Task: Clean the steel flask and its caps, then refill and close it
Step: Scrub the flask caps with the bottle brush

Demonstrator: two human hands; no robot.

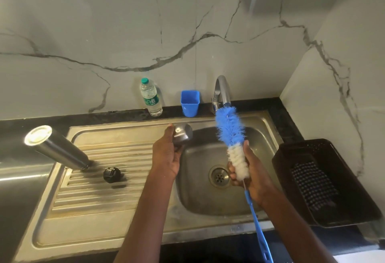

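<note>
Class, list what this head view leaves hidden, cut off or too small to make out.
- Steel cap: its inside, hidden by its own wall and the left hand.
- Flask: its mouth faces down on the drainboard, so the inside is unseen.
- Brush: handle end cut off by the bottom edge; the right hand covers part of the white bristles.
- Bottle: label print too small.

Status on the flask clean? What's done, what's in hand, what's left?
Looks done: flask opened; the steel flask stands upside down on the drainboard, the black inner cap beside it. Whether either is washed, I can't tell.
In hand: left hand holds the steel cup cap over the sink basin; right hand grips the bottle brush.
Left: scrubbing that cap, refilling, closing.
</note>
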